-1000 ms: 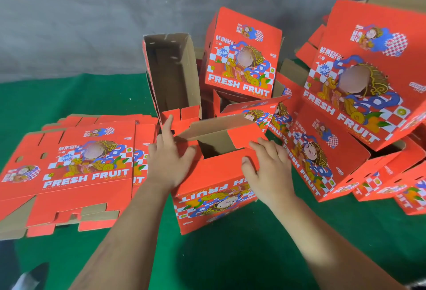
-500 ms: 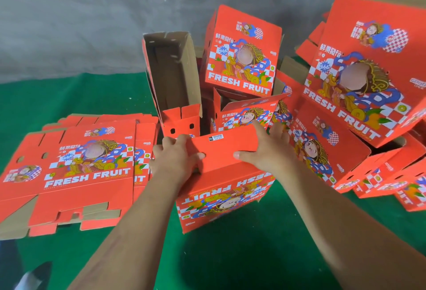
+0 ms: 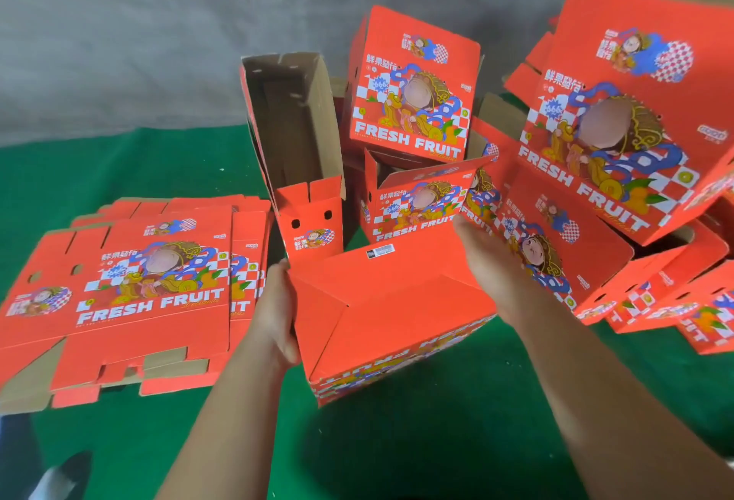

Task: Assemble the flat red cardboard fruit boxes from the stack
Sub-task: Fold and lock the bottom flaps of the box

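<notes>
The box (image 3: 393, 313) sits between both hands, its closed flaps facing up. The left hand (image 3: 278, 313) grips its left side; the right hand (image 3: 482, 257) holds the far right corner, fingers hidden behind it. Beyond the hands, several assembled boxes (image 3: 413, 90) are piled; one open box (image 3: 294, 122) shows nothing inside. Left of the left hand, a flat stack (image 3: 131, 285) remains on the green surface (image 3: 437, 440), so much work is judged outstanding.
</notes>
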